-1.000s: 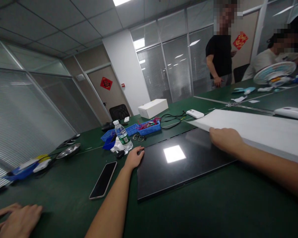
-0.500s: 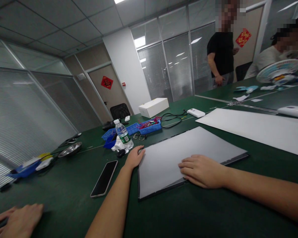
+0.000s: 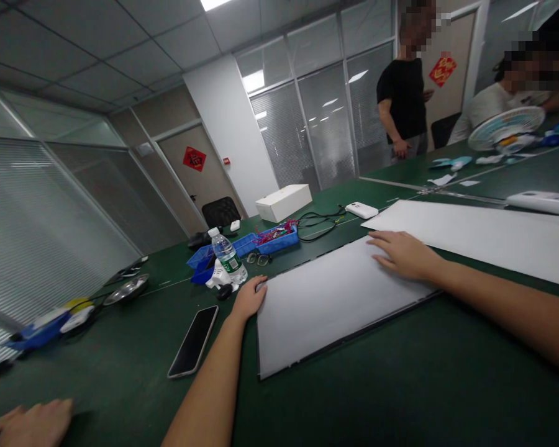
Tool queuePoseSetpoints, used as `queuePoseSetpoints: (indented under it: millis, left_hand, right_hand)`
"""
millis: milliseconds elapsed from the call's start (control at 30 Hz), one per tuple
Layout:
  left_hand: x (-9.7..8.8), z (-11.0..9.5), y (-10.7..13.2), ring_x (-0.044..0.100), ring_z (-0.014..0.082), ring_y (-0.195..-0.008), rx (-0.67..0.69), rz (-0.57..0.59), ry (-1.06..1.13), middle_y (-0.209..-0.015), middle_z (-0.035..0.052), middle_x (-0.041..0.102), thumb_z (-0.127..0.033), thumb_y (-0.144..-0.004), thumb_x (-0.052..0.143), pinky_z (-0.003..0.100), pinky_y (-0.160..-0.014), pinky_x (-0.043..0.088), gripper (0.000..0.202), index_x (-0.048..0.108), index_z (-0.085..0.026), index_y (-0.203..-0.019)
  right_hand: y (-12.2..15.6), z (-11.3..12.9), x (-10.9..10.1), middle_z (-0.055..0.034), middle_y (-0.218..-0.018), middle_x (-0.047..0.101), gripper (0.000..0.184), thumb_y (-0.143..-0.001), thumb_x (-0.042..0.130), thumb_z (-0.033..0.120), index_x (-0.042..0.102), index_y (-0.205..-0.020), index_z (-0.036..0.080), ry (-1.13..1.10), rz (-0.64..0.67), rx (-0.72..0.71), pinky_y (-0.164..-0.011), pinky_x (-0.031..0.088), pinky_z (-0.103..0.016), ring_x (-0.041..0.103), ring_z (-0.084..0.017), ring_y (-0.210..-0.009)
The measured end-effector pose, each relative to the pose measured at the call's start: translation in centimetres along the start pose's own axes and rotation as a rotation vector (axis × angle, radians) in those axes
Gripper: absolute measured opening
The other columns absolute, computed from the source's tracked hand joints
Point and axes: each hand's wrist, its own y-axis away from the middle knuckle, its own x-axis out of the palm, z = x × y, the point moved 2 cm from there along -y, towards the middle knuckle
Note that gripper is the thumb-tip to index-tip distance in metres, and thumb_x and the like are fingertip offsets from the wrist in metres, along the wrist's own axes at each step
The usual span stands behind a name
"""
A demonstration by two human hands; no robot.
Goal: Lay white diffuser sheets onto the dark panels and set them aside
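A white sheet [image 3: 326, 304] lies on a flat black panel [image 3: 342, 346] on the green table [image 3: 400, 397]; only the panel's dark rim shows. My left hand [image 3: 249, 297] rests at the panel's far left corner, fingers loosely laid on the edge, holding nothing. My right hand [image 3: 403, 254] lies flat on the sheet near its far right corner, fingers spread. A second, larger white sheet [image 3: 484, 236] lies just to the right of that hand.
A black phone [image 3: 193, 341] lies left of my forearm. Beyond it are a water bottle [image 3: 227, 257], blue trays [image 3: 261, 242], cables and a white box [image 3: 284, 202]. Another person's hand [image 3: 32, 425] rests at bottom left. Two people and a fan [image 3: 503, 127] are at the far right.
The black panel was bare; my right hand drew a white sheet over it, pressed near the front edge, then slid to the sheet's far right corner. My left hand stayed put.
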Motion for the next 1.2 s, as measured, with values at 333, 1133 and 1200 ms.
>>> queuePoseSetpoints:
  millis: [333, 1133, 1200]
  left_hand:
    - [-0.6, -0.3, 0.5, 0.057, 0.0258, -0.135, 0.016, -0.011, 0.001, -0.14, 0.0103, 0.066, -0.042, -0.095, 0.051, 0.041, -0.118, 0.04, 0.046, 0.07, -0.018, -0.129]
    - [-1.2, 0.3, 0.8, 0.052, 0.0266, -0.141, 0.017, 0.052, 0.024, -0.148, 0.0082, 0.06, -0.03, -0.092, 0.053, 0.044, -0.121, 0.036, 0.045, 0.069, -0.02, -0.133]
    - [-1.3, 0.2, 0.8, 0.052, 0.0263, -0.141, 0.018, 0.053, 0.025, -0.148, 0.0078, 0.06, -0.03, -0.092, 0.053, 0.044, -0.121, 0.035, 0.045, 0.069, -0.02, -0.133]
  right_hand:
    - [2.0, -8.7, 1.7, -0.0392, -0.145, 0.04, 0.078, -0.095, 0.036, 0.068, 0.057, -0.137, 0.006, 0.126, 0.186, 0.644, -0.096, 0.035, -0.063, 0.046, -0.046, -0.127]
    - [-0.5, 2.6, -5.2, -0.0225, -0.083, 0.067, 0.036, -0.1, 0.026, 0.02, 0.058, -0.111, 0.009, 0.283, 0.162, 0.401, -0.068, 0.04, -0.038, 0.067, -0.031, -0.075]
    - [-0.7, 5.3, -5.2, -0.0191, -0.085, 0.068, 0.031, -0.1, 0.029, 0.019, 0.058, -0.108, 0.012, 0.284, 0.158, 0.324, -0.068, 0.041, -0.036, 0.068, -0.029, -0.074]
